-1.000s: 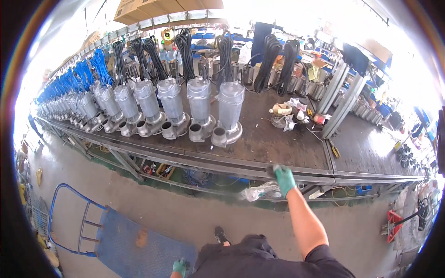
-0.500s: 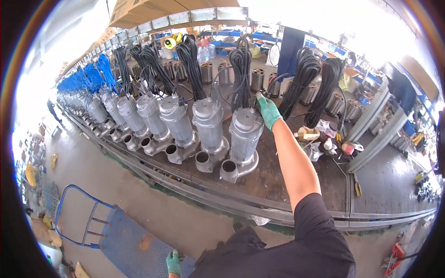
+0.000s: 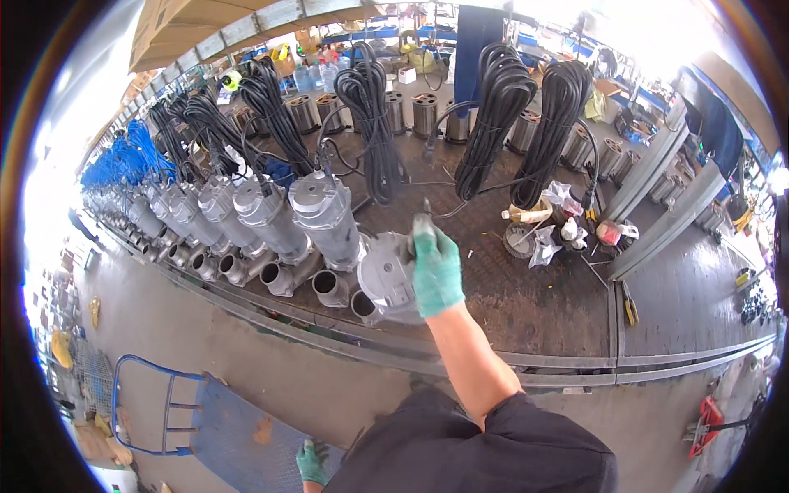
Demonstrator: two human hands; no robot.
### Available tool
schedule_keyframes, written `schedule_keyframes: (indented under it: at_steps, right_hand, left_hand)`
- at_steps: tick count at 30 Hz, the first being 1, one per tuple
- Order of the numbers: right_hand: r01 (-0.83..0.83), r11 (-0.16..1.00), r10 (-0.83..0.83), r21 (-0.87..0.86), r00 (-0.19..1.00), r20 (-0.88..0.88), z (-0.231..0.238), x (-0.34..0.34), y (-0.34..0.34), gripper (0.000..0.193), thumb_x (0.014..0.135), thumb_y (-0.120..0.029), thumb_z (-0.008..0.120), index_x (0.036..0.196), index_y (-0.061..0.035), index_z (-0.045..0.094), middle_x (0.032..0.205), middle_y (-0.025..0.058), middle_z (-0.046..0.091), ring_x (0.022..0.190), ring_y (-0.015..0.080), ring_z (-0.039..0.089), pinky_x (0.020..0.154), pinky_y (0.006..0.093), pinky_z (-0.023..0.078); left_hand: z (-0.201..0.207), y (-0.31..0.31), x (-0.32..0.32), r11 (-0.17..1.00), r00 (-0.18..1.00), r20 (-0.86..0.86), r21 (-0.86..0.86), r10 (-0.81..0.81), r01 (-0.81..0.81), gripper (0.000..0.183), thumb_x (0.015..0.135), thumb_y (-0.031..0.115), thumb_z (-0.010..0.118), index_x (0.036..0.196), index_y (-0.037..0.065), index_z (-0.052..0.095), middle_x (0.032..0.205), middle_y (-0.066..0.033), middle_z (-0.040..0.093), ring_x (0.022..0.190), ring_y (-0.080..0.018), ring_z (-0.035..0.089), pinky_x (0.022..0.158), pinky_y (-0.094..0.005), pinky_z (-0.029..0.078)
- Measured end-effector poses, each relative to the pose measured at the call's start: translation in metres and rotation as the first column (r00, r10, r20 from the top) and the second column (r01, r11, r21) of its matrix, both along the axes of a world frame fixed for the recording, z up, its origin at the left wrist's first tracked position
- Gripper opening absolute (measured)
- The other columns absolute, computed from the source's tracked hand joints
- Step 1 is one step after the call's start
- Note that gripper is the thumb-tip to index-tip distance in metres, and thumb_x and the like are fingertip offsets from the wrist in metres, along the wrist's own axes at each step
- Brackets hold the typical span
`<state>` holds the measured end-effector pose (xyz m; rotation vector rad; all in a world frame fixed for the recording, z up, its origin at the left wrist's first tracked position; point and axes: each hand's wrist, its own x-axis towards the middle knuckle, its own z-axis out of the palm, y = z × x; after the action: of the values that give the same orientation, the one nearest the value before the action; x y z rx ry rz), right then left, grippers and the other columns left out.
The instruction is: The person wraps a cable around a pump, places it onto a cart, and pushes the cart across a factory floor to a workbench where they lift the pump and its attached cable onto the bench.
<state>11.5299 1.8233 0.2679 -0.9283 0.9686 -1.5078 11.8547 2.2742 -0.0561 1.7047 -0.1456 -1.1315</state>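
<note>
My right hand [image 3: 436,267], in a green glove, is closed at the top of a grey submersible pump [image 3: 383,278]. The pump tips toward me at the front of the bench, and its round lid faces up. How the fingers grip it is partly hidden. Beside it on the left, another grey pump [image 3: 322,214] stands upright, at the end of a long row. Low by my body, my gloved left hand [image 3: 311,462] hangs over a blue platform cart [image 3: 246,431], holding nothing, its thumb apart from the fingers.
Coiled black cables [image 3: 496,115] hang above the dark bench [image 3: 526,316]. Metal cylinders [image 3: 424,115] line the back. White bottles and crumpled plastic [image 3: 573,234] lie to the right, near slanted metal posts [image 3: 657,222]. Blue cables [image 3: 131,156] top the far-left pumps. A red tool [image 3: 705,427] stands on the floor.
My right hand has come left and nearer with the pump, which now leans toward me. The view has shifted to the right. My left hand stays low over the cart.
</note>
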Motion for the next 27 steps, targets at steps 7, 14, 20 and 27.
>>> schedule_keyframes:
  at_steps: [7,14,20,27]
  right_hand:
    - [0.071,0.997,-0.071,0.008,0.975,0.211,-0.005,-0.057,0.02,0.052,0.108,-0.044,0.059,0.071,-0.0096,0.052,0.063,0.0012,0.049,0.064,0.0149,0.053,0.071,0.0341,0.048]
    - [0.031,0.999,-0.026,-0.04,0.994,0.11,-0.023,-0.076,0.031,0.052,0.109,-0.046,0.057,0.074,-0.0086,0.055,0.069,-0.0002,0.055,0.065,0.0093,0.049,0.069,0.0289,0.048]
    - [-0.203,0.979,0.204,0.021,0.964,-0.169,0.0,-0.116,0.024,0.047,0.108,-0.046,0.06,0.089,-0.0035,0.069,0.082,0.001,0.068,0.077,0.0099,0.058,0.074,0.0266,0.049]
    - [0.381,0.786,-0.605,-0.486,0.313,-0.732,0.051,-0.236,-0.098,0.067,0.095,-0.034,0.077,0.142,0.0063,0.052,0.137,0.0263,0.063,0.127,0.035,0.062,0.107,0.0423,0.049]
  left_hand:
    - [0.114,-0.168,-0.004,0.935,0.899,0.35,-0.137,-0.263,0.327,0.041,0.106,0.038,0.062,0.119,0.0,0.068,0.105,-0.0099,0.074,0.094,-0.0206,0.07,0.087,-0.035,0.056]
    - [0.225,-0.317,-0.107,0.656,0.733,0.475,-0.355,-0.487,0.666,0.05,0.102,0.016,0.07,0.146,-0.001,0.055,0.131,-0.0103,0.067,0.115,-0.0175,0.064,0.104,-0.0349,0.051]
    - [0.27,-0.363,-0.181,0.426,0.638,0.476,-0.482,-0.606,0.765,0.088,0.09,0.014,0.084,0.162,0.007,0.035,0.15,-0.0103,0.054,0.132,-0.0218,0.055,0.109,-0.0375,0.049]
    - [0.29,-0.363,-0.21,0.384,0.506,0.601,-0.331,-0.619,0.862,0.098,0.081,0.01,0.089,0.161,0.005,0.032,0.155,-0.0118,0.044,0.139,-0.0255,0.049,0.11,-0.0412,0.049]
